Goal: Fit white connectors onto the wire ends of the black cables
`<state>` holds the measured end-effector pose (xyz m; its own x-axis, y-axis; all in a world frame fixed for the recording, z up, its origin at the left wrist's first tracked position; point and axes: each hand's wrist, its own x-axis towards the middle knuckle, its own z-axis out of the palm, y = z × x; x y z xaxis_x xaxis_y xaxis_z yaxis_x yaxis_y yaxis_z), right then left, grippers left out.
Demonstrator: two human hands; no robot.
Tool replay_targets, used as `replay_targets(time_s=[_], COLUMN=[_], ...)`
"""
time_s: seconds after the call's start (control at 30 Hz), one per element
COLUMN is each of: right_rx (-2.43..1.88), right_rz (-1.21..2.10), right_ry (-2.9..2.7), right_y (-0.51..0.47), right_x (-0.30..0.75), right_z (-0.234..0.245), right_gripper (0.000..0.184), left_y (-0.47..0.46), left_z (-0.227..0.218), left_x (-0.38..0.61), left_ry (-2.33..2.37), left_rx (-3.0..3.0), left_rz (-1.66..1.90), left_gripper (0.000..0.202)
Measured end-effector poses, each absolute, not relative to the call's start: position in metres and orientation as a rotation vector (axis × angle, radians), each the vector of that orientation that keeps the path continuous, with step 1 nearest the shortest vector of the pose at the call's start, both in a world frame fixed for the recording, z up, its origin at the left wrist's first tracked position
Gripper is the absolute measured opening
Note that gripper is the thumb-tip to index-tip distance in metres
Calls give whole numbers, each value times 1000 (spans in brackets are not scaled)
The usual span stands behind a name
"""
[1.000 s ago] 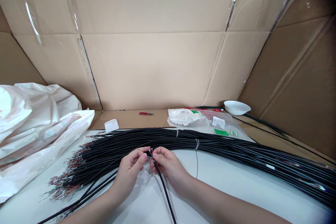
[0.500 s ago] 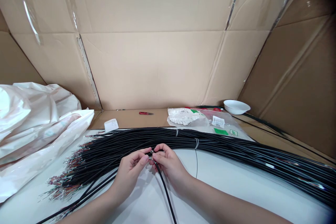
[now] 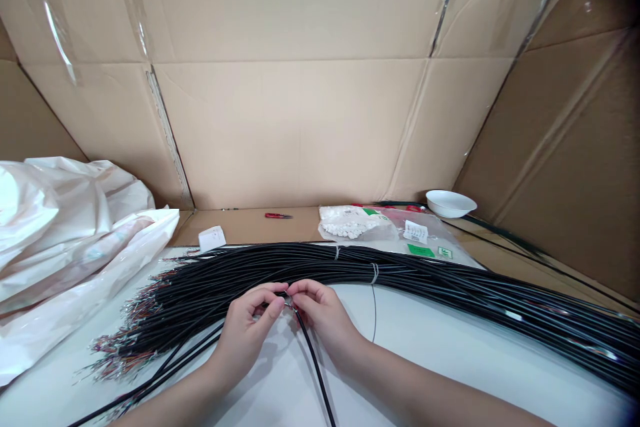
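A single black cable (image 3: pixel 316 363) rises from the bottom edge to my hands, its thin bare wire ends (image 3: pixel 289 303) fanned out between my fingertips. My right hand (image 3: pixel 324 317) pinches the cable close to its stripped end. My left hand (image 3: pixel 250 323) meets it from the other side, thumb and forefinger closed at the wire ends; my fingers partly hide which strands each hand grips. Just behind both hands lies a thick bundle of black cables (image 3: pixel 300 270), with coloured, frayed wire ends (image 3: pixel 133 323) at its left end.
Grey ties (image 3: pixel 375 273) hold the bundle. Behind it lie a bag of small white parts (image 3: pixel 350 227), a labelled clear bag (image 3: pixel 440 237), a white bowl (image 3: pixel 450 204), red-handled snips (image 3: pixel 278 216) and a white packet (image 3: pixel 212 239). White plastic sheeting (image 3: pixel 75 233) is piled left; cardboard walls (image 3: pixel 300 127) surround the table.
My right fingertips have moved slightly left and down toward the wire ends, closer to my left fingers. The cable and everything around stay in place.
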<state>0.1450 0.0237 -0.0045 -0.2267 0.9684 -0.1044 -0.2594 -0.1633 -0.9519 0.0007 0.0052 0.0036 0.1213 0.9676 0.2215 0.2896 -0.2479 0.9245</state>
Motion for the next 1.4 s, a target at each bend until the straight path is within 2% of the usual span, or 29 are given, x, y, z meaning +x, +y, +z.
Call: replay_targets(time_s=[0.17,0.47,0.83,1.4], right_rx=[-1045,-986,-844,-894], right_rz=[1577,1590,1766,1727], right_ry=[-1142,-1213,-1298,-1334], right_y=[24,22,22,22], right_x=[147,147,150,149], right_z=[-3,1,7,3], right_gripper=[10,19,11,12], left_y=[6,5,10,12], left_z=[2,2,-3,-8], left_x=[0,1,5,4], left_ry=[1250,1208,1001,985], left_rx=[1645,1614,1142,1250], left_rz=[1172,1170,1111,1071], left_gripper=[24,23,27,29])
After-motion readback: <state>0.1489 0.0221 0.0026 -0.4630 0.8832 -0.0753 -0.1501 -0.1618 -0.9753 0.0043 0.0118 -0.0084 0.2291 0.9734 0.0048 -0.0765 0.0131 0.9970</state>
